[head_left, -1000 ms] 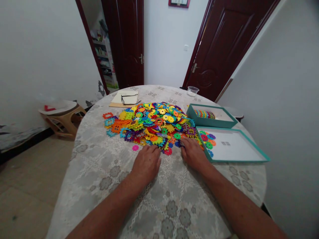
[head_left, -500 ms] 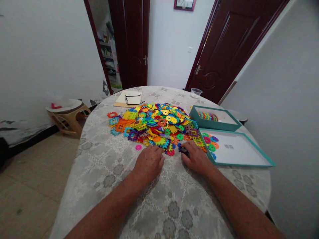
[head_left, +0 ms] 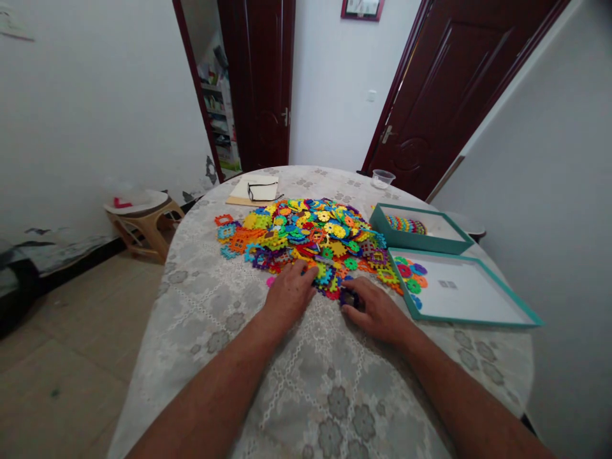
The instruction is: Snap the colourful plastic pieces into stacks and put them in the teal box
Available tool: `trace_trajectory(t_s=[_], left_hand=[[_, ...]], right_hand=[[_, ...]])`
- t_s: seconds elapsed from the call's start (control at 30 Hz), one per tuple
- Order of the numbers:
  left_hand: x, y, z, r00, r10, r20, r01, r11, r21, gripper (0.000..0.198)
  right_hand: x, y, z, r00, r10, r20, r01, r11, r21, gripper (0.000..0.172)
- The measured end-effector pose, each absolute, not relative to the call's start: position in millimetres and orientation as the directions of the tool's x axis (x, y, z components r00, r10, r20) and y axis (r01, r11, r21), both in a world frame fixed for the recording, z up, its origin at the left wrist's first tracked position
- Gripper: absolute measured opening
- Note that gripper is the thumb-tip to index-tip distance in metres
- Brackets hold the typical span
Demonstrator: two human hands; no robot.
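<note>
A heap of colourful plastic gear-shaped pieces (head_left: 310, 229) lies on the table. At its near edge, my left hand (head_left: 290, 291) rests with fingers stretched onto the pieces, thumb apart; nothing shows in its grasp. A pink piece (head_left: 271, 281) peeks out beside it. My right hand (head_left: 375, 307) pinches a dark purple gear-shaped piece (head_left: 348, 297) between thumb and fingers, just above the cloth in front of the heap. Whether it is a single piece or a few stacked ones I cannot tell. Loose red and blue pieces lie between the hands.
To the right stand a teal box (head_left: 421, 239) with a row of stacked pieces and its lid (head_left: 471, 287) with several flower pieces. Glasses (head_left: 262, 191) on a pad (head_left: 239, 191) and a clear bowl (head_left: 383, 178) are at the back of the tablecloth (head_left: 335, 382).
My left hand has reached slightly forward onto the heap. My right hand has drawn the purple piece a little back from the heap's edge. The view has shifted slightly left.
</note>
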State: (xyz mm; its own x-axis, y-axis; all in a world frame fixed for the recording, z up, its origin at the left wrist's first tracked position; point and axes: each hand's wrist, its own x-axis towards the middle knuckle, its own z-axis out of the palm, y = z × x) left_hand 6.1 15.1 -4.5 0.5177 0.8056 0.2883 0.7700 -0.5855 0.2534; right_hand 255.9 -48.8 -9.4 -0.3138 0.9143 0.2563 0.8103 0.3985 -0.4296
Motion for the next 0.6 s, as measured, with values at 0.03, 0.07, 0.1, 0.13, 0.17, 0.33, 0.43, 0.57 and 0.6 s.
trace_trajectory(t_s=[0.03, 0.07, 0.1, 0.13, 0.17, 0.33, 0.43, 0.57, 0.6], left_hand=[[7.1, 15.7, -4.5, 0.532, 0.796, 0.291, 0.76, -0.6, 0.251, 0.04], [8.1, 15.9, -4.5, 0.553, 0.781, 0.29, 0.746, -0.619, 0.247, 0.037], [9.2, 15.6, -4.4, 0.576, 0.765, 0.287, 0.73, -0.64, 0.242, 0.032], [10.4, 14.6, -4.4, 0.601, 0.748, 0.282, 0.711, -0.661, 0.238, 0.027], [11.9, 12.9, -4.4, 0.63, 0.727, 0.274, 0.689, -0.685, 0.235, 0.023], [19.8, -0.3, -4.4, 0.735, 0.63, 0.25, 0.587, -0.776, 0.231, 0.021], [20.7, -3.8, -5.7, 0.66, 0.677, 0.325, 0.623, -0.735, 0.266, 0.032], [18.9, 1.2, -9.4, 0.567, 0.731, 0.38, 0.669, -0.677, 0.306, 0.057], [18.7, 2.8, -9.9, 0.572, 0.732, 0.369, 0.669, -0.677, 0.306, 0.06]], right_hand=[[253.8, -49.3, -9.2, -0.321, 0.911, 0.261, 0.798, 0.408, -0.444, 0.044], [252.0, -49.5, -9.2, -0.322, 0.907, 0.271, 0.788, 0.416, -0.454, 0.045], [250.6, -49.4, -9.5, -0.324, 0.903, 0.281, 0.783, 0.423, -0.457, 0.046], [249.7, -49.1, -10.0, -0.325, 0.899, 0.293, 0.781, 0.43, -0.453, 0.046], [249.3, -48.6, -10.5, -0.328, 0.895, 0.301, 0.783, 0.436, -0.443, 0.046], [253.2, -46.7, -13.6, -0.332, 0.892, 0.307, 0.834, 0.43, -0.346, 0.04], [255.6, -46.0, -15.4, -0.306, 0.893, 0.331, 0.861, 0.408, -0.304, 0.037], [253.4, -44.4, -18.2, -0.291, 0.873, 0.391, 0.857, 0.419, -0.299, 0.042], [252.2, -44.1, -19.0, -0.289, 0.867, 0.406, 0.854, 0.425, -0.3, 0.045]])
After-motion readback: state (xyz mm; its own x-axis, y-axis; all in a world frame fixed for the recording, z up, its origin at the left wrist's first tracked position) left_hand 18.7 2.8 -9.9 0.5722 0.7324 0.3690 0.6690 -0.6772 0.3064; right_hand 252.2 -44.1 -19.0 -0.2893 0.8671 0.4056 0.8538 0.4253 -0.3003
